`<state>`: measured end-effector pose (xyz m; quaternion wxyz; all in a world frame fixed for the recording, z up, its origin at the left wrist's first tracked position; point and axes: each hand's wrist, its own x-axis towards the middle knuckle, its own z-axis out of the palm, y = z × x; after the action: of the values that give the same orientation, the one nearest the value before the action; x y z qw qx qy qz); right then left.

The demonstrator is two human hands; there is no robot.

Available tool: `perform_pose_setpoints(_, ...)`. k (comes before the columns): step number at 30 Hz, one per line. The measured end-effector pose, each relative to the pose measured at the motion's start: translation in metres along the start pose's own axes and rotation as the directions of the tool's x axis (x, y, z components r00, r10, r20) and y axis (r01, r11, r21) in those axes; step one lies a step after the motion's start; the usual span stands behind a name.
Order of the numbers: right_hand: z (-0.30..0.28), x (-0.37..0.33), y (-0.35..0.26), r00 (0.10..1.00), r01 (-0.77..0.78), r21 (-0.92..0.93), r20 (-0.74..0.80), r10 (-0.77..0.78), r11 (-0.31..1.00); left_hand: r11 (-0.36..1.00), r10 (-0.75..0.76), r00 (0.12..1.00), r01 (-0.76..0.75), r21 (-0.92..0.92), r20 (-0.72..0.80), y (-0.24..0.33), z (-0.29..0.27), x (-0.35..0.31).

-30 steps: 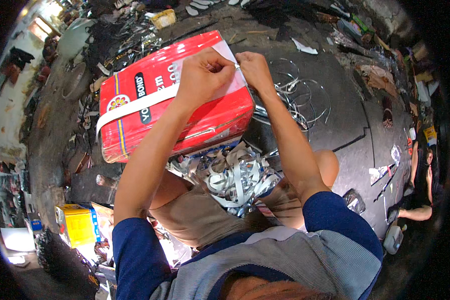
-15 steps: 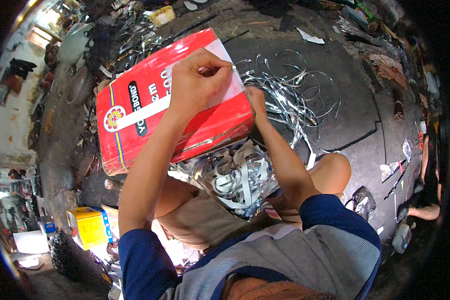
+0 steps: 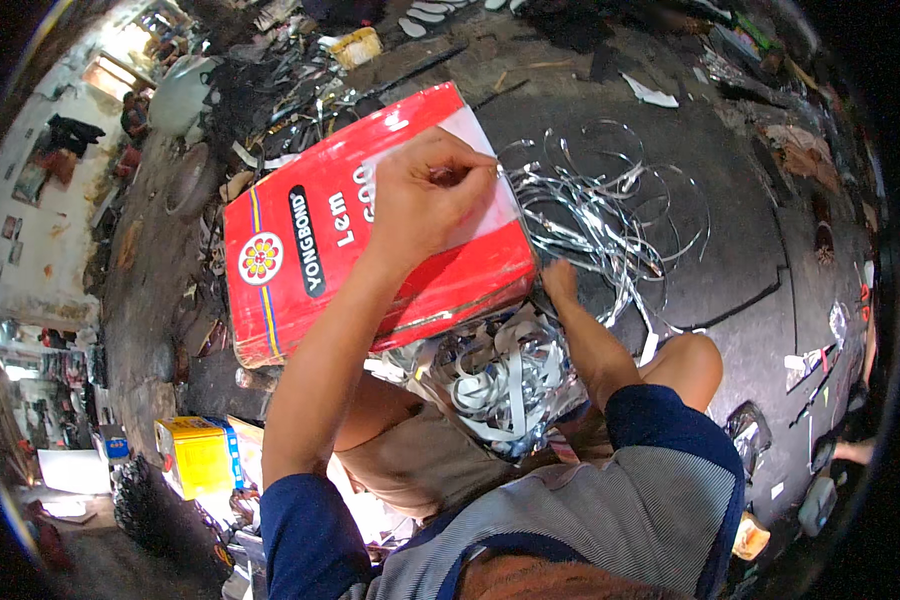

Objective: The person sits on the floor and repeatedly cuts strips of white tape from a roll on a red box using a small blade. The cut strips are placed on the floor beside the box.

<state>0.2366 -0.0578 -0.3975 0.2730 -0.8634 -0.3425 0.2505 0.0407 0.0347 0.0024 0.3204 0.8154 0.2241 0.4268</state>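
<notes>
A red cardboard box with a flower emblem and blue-yellow stripes lies tilted in front of me. My left hand rests on its top, thumb and forefinger pinched together at the right edge; whatever is between them is too small to make out. Just off the box's right corner, my right hand is closed, its fingertips mostly hidden. Beyond it, a loose heap of shiny silver strips spreads over the dark floor. A tangle of white and silver strips fills the space between the box and my lap.
A yellow and blue box stands at my left. Scraps litter the floor at the far left, and a small yellow container lies beyond the red box. A white scrap lies at the far right. Part of another person's limb shows at the right rim.
The white strip that lay across the box top has gone from there. My right hand has moved down along the box's right side, toward me. My left hand keeps its pinch at the edge.
</notes>
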Motion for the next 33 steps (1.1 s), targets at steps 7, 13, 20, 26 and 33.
perform_pose_setpoints(7, 0.000, 0.010, 0.017, 0.993, -0.117, -0.030, -0.033, 0.116, 0.993, 0.998, 0.045, 0.999, -0.045, -0.046, 0.000, 0.005, 0.003, 0.008)
perform_pose_setpoints(13, -0.001, 0.018, 0.032, 0.997, 0.079, -0.120, 0.026, -0.076, 0.990, 0.832, 0.448, 0.872, -0.487, 0.265, 0.195, 0.000, -0.016, 0.000)
perform_pose_setpoints(20, -0.026, 0.010, 0.034, 0.995, -0.067, -0.186, -0.086, 0.052, 0.980, 0.658, 0.391, 0.885, -0.461, 0.595, 0.253, 0.016, -0.024, -0.024)
perform_pose_setpoints(26, -0.046, 0.016, 0.085, 0.960, -0.202, -0.199, -0.235, 0.154, 0.959, 0.745, 0.392, 0.894, -0.446, 0.496, 0.215, 0.016, -0.013, -0.020)
perform_pose_setpoints(33, -0.123, -0.004, -0.038, 0.981, 0.094, -0.487, -0.103, -0.165, 0.868, 0.739, 0.364, 0.905, -0.424, 0.524, 0.219, 0.011, -0.015, -0.026)
